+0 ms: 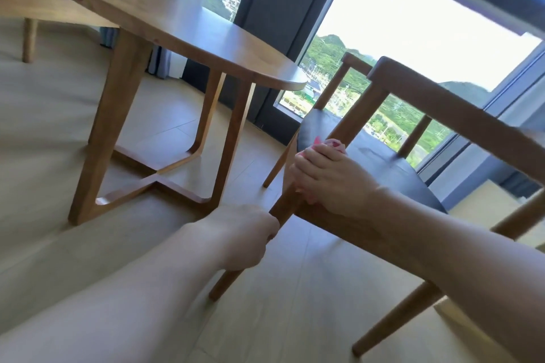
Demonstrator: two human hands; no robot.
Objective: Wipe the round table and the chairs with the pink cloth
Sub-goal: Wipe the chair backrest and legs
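A tall window (413, 47) fills the far wall, with green hills beyond it and dark curtains (274, 3) hanging beside the glass. The pale plank floor (53, 156) runs under everything. The round wooden table (188, 23) stands left of centre on crossed legs, its top bare in the part that shows. Behind it, at the upper left, part of a second chair (32, 6) with a dark seat is visible. The nearer wooden chair (392, 162) stands just right of the table, with a curved backrest and a dark padded seat. The left hand (244, 233) grips the chair's front leg, fingers curled round it. The right hand (327, 177) lies on the front corner of the seat, holding the pink cloth (331, 146) bunched under its fingers and pressed against the seat edge.
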